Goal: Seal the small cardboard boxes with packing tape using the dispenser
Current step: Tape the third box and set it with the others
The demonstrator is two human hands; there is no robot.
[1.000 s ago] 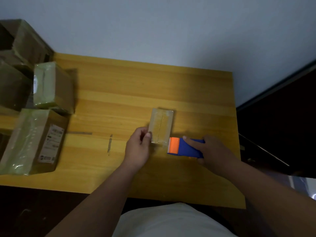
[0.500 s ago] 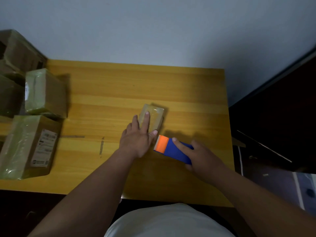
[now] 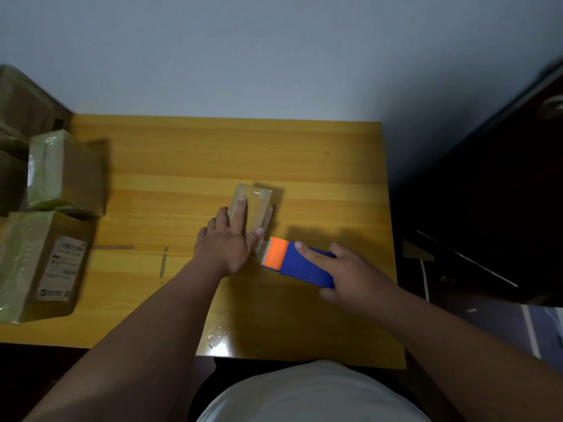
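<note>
We think the tape could go on crooked or wrinkled here. The small box (image 3: 251, 205) is light, and only our left hand (image 3: 227, 242) keeps it down. If we pull the tape dispenser (image 3: 300, 263) too hard, the box may slide or tip, and the tape may peel off the side. The tape could also tear in a ragged way if the orange end (image 3: 275, 252) is not tilted to cut it. A bit of clear tape seems to run from the orange end to the near side of the box, but it is hard to see for sure.

The small box sits in the middle of the bench (image 3: 304, 153), a little to the right. Our left hand lies flat on top of it. The fingers (image 3: 241, 208) are straight and pressing down, and the thumb touches the near corner of the box. Our right hand (image 3: 353, 278) holds the blue body of the tape dispenser. Its pointing finger is stretched out along the top, and the other fingers wrap around the far side. The orange end is just beside the box.

Bigger taped boxes (image 3: 65, 170) are piled at the left edge of the bench, well apart from our hands.
</note>
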